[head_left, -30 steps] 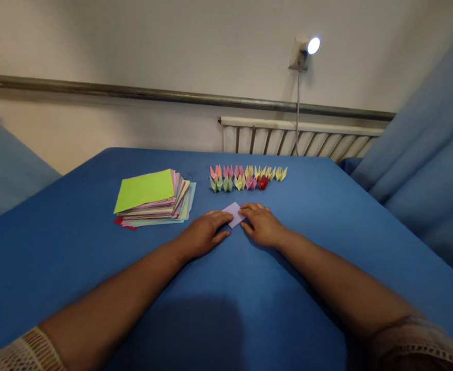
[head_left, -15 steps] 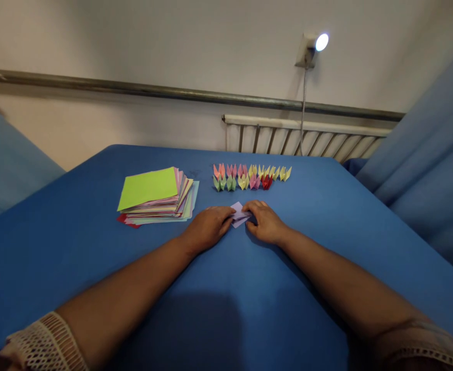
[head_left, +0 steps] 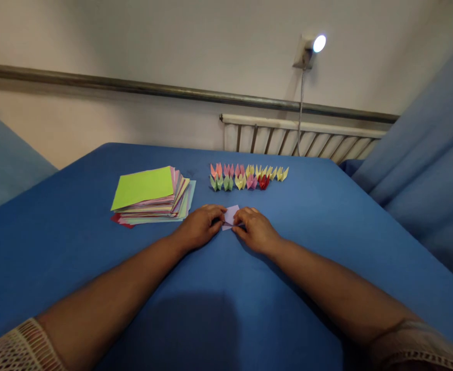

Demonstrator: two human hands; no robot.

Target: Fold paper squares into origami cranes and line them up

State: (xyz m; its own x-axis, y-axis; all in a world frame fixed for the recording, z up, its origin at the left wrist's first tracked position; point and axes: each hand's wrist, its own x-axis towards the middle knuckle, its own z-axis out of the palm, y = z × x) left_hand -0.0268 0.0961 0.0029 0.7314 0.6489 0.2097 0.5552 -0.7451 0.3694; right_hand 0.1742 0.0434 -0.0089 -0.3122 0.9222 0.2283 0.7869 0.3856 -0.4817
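A small folded sheet of lilac origami paper is held between my two hands, just above or on the blue tabletop. My left hand pinches its left edge with thumb and fingertips. On the other side, my right hand has the right part of the paper between thumb and curled fingers. Part of the paper is hidden behind the right fingers. Beyond the hands stand two rows of folded paper cranes in orange, pink, yellow, green and red.
A thick stack of coloured paper, lime green on top, lies left of my left hand. The blue table reaches back toward a radiator and a wall pipe. Blue curtains hang at the right.
The lilac paper has turned slightly and shifted a little left with both hands. Its layers looked spread before; now the upper face lies flatter. The whole view has moved slightly.
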